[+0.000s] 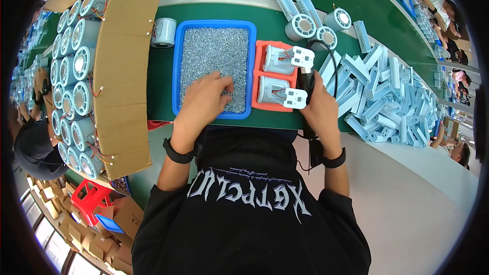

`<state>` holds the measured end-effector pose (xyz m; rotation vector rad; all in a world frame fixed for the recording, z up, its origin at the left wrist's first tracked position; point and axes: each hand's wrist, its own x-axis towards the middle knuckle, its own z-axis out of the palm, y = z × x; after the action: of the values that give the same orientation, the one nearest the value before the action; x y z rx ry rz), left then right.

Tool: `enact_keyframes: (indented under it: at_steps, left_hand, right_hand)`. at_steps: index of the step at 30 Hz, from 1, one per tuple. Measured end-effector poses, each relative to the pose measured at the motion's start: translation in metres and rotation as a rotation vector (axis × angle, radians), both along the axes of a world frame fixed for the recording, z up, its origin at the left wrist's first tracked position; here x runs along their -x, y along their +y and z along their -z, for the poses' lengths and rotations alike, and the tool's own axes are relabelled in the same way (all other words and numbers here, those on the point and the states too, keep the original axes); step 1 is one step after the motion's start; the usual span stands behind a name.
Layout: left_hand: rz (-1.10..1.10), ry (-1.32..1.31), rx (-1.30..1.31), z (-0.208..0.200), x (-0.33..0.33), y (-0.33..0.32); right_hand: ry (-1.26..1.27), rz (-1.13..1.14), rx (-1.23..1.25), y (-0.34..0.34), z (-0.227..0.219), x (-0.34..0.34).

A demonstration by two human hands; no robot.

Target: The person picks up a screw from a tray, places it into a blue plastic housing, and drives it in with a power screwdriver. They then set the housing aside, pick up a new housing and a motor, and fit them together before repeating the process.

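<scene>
My left hand (pixel 204 98) is over the blue tray (pixel 177 66) of small metal screws (pixel 214 46). Its fingers are curled down, thumb near index finger, at the surface of the screws; anything pinched there is too small to make out. My right hand (pixel 321 104) is wrapped round a black electric screwdriver (pixel 306 80), mostly covered by the fingers. Just left of it, an orange fixture (pixel 275 106) cradles two pale blue cylindrical housings with wires, an upper one (pixel 275 60) and a lower one (pixel 270 89). A white bracket plate (pixel 302 57) sits at the upper housing's right end, another (pixel 295 98) at the lower's.
At left, a cardboard box (pixel 125 71) holds several wired cylinders. One cylinder (pixel 164 32) stands between box and tray. Further cylinders (pixel 300 27) and long brackets (pixel 284 1) lie at the back. Right is a heap of pale blue brackets (pixel 379 97). A black cable (pixel 334 63) loops beside my right hand.
</scene>
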<state>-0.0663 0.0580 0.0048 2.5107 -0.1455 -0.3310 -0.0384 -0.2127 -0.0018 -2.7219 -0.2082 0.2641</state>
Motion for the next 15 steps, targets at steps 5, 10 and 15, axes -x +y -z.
enact_keyframes:
  at_steps: [5,10,15]
  left_hand:
    - [-0.126,-0.173,0.112,0.011,-0.004,0.0]
    - [-0.216,-0.321,0.289,0.016,-0.013,-0.002]
    - [-0.194,-0.219,0.345,0.018,-0.015,-0.014]
  right_hand:
    - [0.048,0.131,-0.894,-0.043,-0.065,0.006]
    - [-0.756,-0.185,-1.878,-0.054,-0.171,-0.015]
    - [-0.529,-0.494,-2.132,-0.079,-0.211,-0.033]
